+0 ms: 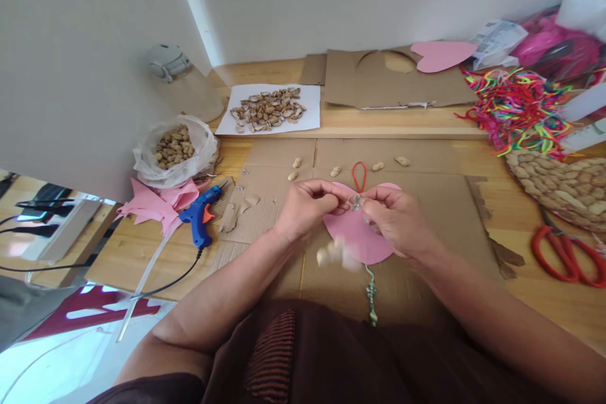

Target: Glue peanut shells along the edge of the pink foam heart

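Both my hands meet over a pink paper heart (pixel 357 233) lying on cardboard. My left hand (pixel 307 205) and my right hand (pixel 392 211) are closed, fingertips pinching a small grey-green cord-like piece (pixel 356 202); its exact form is mostly hidden by the fingers. A red cord loop (pixel 360 177) rises just behind the fingertips, at the heart's top notch. Below my left hand, blurred peanuts (pixel 337 254) appear to dangle in front of the heart. A green knotted cord (pixel 372 293) extends from the heart's lower edge toward me.
Several loose peanuts (pixel 335 172) lie beyond the heart. To the left are a blue glue gun (pixel 196 211), pink scraps (pixel 158 202) and a bag of peanuts (pixel 175 148). Peanut shells (pixel 269 108) cover white paper behind. Red-handled scissors (pixel 563 252) and colourful cords (pixel 516 107) are right.
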The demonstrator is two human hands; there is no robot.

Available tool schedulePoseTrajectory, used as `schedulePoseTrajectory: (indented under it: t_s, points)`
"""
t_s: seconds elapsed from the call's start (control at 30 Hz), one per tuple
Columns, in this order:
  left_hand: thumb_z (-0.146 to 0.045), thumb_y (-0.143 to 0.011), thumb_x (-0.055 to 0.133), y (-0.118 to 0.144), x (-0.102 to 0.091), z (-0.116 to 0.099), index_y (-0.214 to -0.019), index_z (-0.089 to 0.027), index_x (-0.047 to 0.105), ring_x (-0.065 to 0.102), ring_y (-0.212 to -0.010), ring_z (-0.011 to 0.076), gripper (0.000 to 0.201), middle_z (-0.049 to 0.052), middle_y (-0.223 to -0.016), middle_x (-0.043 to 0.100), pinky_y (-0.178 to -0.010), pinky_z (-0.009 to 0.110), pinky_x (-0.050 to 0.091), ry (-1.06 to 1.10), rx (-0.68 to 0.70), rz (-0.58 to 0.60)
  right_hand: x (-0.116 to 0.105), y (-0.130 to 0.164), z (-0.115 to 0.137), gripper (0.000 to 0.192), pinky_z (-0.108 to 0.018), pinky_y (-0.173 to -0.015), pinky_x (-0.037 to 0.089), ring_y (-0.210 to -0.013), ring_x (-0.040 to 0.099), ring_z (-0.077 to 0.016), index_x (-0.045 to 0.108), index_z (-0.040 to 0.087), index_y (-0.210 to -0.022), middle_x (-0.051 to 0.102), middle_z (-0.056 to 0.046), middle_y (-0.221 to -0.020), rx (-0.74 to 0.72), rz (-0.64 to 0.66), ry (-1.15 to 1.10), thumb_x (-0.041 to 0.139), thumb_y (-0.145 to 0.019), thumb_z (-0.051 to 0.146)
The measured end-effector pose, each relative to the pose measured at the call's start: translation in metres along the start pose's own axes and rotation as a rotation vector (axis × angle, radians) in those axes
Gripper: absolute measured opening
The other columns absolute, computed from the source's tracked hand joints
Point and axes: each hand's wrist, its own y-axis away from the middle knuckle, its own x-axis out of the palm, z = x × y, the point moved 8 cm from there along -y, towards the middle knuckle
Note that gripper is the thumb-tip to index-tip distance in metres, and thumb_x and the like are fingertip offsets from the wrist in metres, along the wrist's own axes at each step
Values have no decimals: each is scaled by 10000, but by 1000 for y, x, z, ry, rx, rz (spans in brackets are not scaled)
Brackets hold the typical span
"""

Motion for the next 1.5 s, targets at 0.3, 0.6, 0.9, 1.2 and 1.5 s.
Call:
schedulePoseTrajectory:
  t_s: [0.3, 0.6, 0.9, 1.2, 1.5]
  points:
    - [-156, -791, 667, -7, -7, 16, -920, -134, 709, 677, -649, 90, 137, 19, -760, 720, -699, 250, 588, 146, -70, -98, 3, -3, 3, 181, -246, -451, 300, -446, 400, -78, 664, 197, -731, 576, 35, -555, -81, -9, 18, 636, -866, 315]
    - [-173, -848, 642, -14, -23, 3, -1015, -143, 711, 673, -695, 84, 183, 35, -861, 727, -674, 207, 564, -1, -26, -79, -8, -6, 20, 166, -258, -570, 446, -569, 577, -125, 692, 216, -729, 660, 8, -629, -177, -12, 338, 637, -864, 296]
    - [-222, -857, 669, -12, -17, -8, -1058, -142, 720, 644, -658, 88, 222, 40, -844, 728, -652, 218, 542, -346, 109, 33, -16, -9, 14, 132, -278, -609, 461, -617, 591, -142, 697, 215, -808, 643, 3, -647, -197, -91, 175, 627, -866, 311]
    - [-213, -811, 732, 18, 18, -17, -783, -182, 716, 598, -663, 119, 45, 0, -742, 712, -632, 246, 410, -925, 141, 383, -59, -23, 33, 180, -283, -526, 362, -561, 535, -157, 704, 191, -811, 648, -15, -658, -217, -261, 488, 633, -820, 355]
    - [-222, -844, 712, 74, 34, 8, -871, -194, 642, 623, -831, 170, 81, 9, -912, 682, -718, 269, 436, -1258, 114, 659, -103, -31, 45, 334, -306, -551, 319, -562, 534, -194, 760, 204, -830, 668, -42, -627, -192, -446, 833, 541, -907, 444]
